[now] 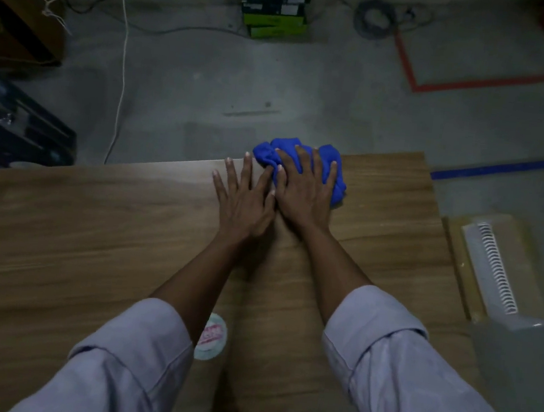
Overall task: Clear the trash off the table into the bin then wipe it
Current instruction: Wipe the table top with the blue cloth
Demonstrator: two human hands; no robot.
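Grey concrete floor (210, 80) fills the upper half of the frame, red and blue tape lines at upper right; your wooden table (57, 232) takes the lower half; left sleeve (131, 359) and right sleeve (399, 356) come up from the bottom edge, cuffs turned back; your left hand (242, 199) lies flat on bare wood, fingers spread wide, its thumb side touching the other hand; your right hand (303, 189) presses palm-down on the blue cloth (327, 158), fingers splayed straight over it, not curled round; that cloth sits bunched at the table's far edge, just above centre; a small round label (211, 336), pale with pink print, lies lower centre, partly under your left sleeve.
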